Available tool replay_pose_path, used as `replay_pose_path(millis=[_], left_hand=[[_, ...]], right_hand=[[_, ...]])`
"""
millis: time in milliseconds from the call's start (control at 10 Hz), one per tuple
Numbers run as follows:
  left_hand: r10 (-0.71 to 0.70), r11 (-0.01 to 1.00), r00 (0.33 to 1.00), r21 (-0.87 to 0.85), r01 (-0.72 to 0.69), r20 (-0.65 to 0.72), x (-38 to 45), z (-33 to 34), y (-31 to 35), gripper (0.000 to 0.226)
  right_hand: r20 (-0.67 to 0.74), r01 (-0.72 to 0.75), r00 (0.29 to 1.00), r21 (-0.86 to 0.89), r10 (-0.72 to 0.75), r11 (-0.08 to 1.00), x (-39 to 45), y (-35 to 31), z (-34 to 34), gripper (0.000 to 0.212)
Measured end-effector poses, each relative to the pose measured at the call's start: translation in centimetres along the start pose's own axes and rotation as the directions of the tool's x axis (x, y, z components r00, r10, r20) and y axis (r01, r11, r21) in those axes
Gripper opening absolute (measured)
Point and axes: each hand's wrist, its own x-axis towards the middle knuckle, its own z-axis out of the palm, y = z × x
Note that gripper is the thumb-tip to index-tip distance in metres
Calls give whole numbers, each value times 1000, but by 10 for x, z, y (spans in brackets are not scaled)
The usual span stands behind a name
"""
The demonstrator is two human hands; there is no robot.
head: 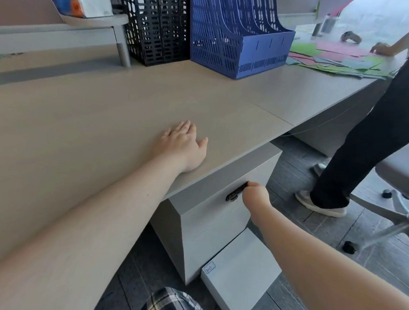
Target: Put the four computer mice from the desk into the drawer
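Note:
My left hand (pixel 183 145) lies flat on the wooden desk top (pixel 92 128) near its front edge, fingers spread, holding nothing. Below the edge stands a grey drawer cabinet (pixel 209 217); its top drawer front sits flush with the cabinet. My right hand (pixel 256 194) is curled around the drawer's black handle (pixel 236 192). No computer mouse shows on the desk near me. A dark rounded object (pixel 350 36) lies far off at the back right; I cannot tell what it is.
A black file rack (pixel 156 25) and a blue file rack (pixel 239 34) stand at the back. Coloured paper sheets (pixel 336 60) lie at the right, where another person (pixel 372 131) stands. An office chair (pixel 403 171) is at the right, a grey box (pixel 241 274) on the floor.

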Motion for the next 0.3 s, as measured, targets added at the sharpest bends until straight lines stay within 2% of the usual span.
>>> replay_pose_path(millis=[300], left_hand=[[14,1000,1000,-24,-14,-19,-7,-2,2,63]], right_hand=[[100,33,995,-209,-13,977,-4,0,-17,43]])
